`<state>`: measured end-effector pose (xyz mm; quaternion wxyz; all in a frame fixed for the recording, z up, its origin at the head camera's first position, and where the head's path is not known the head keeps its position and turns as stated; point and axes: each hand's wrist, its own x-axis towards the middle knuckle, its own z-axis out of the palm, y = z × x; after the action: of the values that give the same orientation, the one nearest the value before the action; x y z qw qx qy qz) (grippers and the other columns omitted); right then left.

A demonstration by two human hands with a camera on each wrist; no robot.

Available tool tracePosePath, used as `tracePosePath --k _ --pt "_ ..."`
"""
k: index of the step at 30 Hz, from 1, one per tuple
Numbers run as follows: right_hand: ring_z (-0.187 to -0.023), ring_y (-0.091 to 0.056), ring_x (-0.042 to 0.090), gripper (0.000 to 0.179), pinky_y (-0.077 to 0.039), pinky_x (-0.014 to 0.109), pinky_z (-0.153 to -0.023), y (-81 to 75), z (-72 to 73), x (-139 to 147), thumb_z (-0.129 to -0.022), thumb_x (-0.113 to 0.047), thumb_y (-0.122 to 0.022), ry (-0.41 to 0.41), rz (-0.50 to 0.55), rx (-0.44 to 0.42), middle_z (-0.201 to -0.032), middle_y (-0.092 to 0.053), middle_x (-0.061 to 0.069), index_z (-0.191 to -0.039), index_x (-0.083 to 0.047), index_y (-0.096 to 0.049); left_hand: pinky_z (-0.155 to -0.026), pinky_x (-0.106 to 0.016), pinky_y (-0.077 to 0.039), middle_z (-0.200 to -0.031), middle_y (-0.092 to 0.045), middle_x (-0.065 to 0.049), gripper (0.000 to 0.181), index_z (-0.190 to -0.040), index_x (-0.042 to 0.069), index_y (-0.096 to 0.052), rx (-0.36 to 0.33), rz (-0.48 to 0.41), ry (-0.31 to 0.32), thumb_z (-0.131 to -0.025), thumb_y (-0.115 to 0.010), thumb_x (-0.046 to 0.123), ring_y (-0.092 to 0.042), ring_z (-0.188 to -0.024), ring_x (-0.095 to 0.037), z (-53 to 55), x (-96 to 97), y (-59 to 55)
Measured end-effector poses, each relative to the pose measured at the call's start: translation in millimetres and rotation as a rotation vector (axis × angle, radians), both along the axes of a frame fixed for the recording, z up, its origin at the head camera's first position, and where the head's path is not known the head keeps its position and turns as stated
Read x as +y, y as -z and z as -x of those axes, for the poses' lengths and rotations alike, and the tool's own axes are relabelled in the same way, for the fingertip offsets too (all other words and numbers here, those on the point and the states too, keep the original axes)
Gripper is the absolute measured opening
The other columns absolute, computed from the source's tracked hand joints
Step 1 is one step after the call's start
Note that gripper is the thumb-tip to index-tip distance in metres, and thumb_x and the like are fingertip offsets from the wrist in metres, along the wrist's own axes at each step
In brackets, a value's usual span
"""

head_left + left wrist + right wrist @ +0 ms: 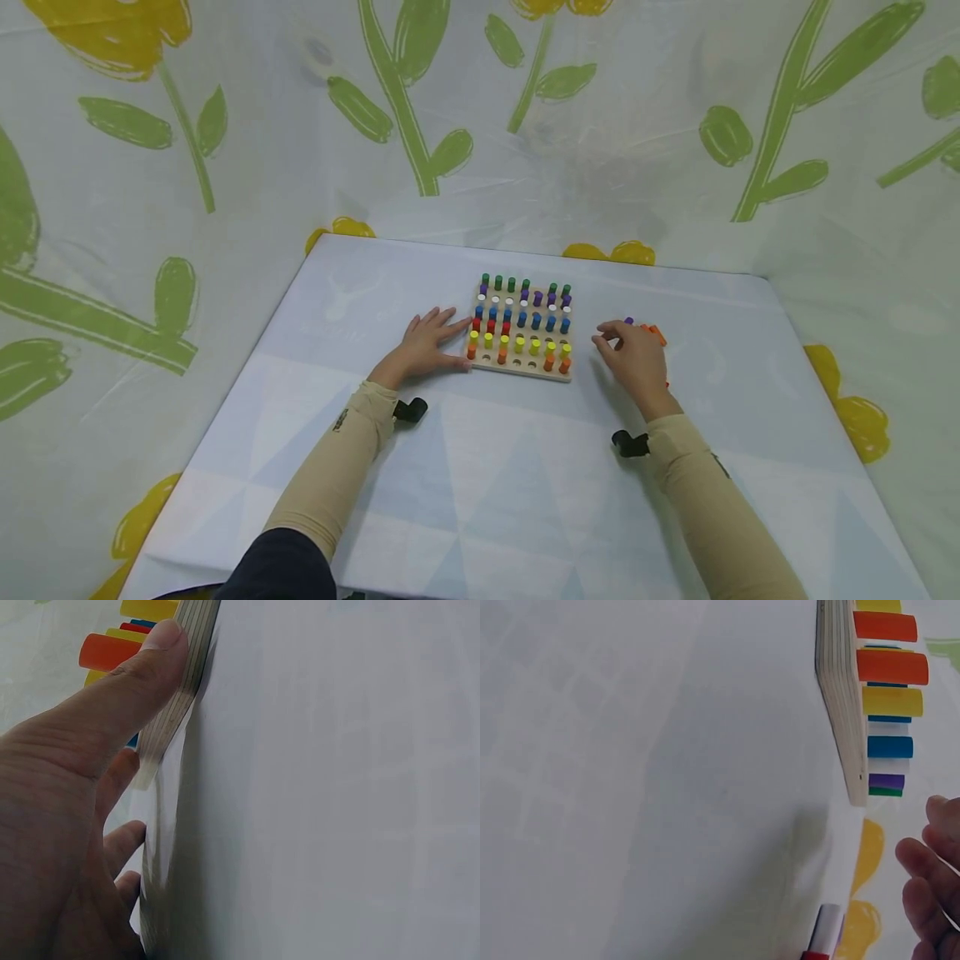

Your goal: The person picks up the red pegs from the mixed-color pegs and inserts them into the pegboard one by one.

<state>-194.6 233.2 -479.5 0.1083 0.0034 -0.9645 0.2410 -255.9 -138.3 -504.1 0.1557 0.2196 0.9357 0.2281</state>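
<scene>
A wooden pegboard (pixel 525 373) lies on the table, with rows of green, purple, white, blue, red, yellow and orange pegs standing in it. Several holes in the near orange row show no peg. My left hand (pixel 423 346) is spread at the board's left side. In the left wrist view its thumb (pixel 154 664) lies straight against the board's edge, near an orange peg (pixel 109 652). To the right of the board, my right hand (pixel 637 362) hovers with fingers loosely bent. In the right wrist view, no peg shows at its fingertips (pixel 913 855).
Loose pegs lie around and partly behind my right hand, including orange ones (pixel 657 335) and a purple one (pixel 628 321). A white peg (pixel 826 926) shows low in the right wrist view. Flower-printed sheeting (pixel 600 183) rises behind the pale table (pixel 495 483).
</scene>
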Motion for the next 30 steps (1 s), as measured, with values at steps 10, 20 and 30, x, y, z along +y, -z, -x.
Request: tracePosePath --k 10,20,30 --pt "-0.082 -0.061 0.027 0.025 -0.046 0.045 -0.081 -0.5 -7.1 10.8 -0.097 -0.024 -0.07 0.03 0.002 -0.012 -0.101 -0.075 0.012 -0.113 -0.005 -0.072 -0.123 -0.056 0.007 -0.171 -0.013 -0.009 0.094 -0.161 0.028 -0.031 0.0 0.001 0.006 -0.085 -0.075 0.06 0.002 -0.157 -0.034 0.1 -0.1 -1.0" --pt "-0.084 -0.068 0.029 0.026 -0.039 0.054 -0.088 2.7 -11.2 19.2 -0.096 -0.024 -0.07 0.055 -0.023 -0.022 -0.103 -0.076 0.012 -0.113 -0.004 -0.072 -0.123 -0.057 0.007 -0.171 -0.013 -0.009 0.094 -0.162 0.028 -0.03 0.0 0.014 0.017 -0.085 -0.074 0.061 0.002 -0.157 -0.034 1.9 -0.3 0.1" --pt "-0.085 -0.064 0.035 0.029 -0.039 0.058 -0.086 2.1 -19.0 28.4 -0.094 -0.024 -0.072 0.095 -0.034 0.013 -0.089 -0.073 0.016 -0.111 -0.001 -0.074 -0.123 -0.056 0.006 -0.171 -0.013 -0.009 0.093 -0.161 0.028 -0.031 0.003 0.003 0.012 -0.086 -0.074 0.06 0.001 -0.157 -0.034 1.6 -0.5 0.2"
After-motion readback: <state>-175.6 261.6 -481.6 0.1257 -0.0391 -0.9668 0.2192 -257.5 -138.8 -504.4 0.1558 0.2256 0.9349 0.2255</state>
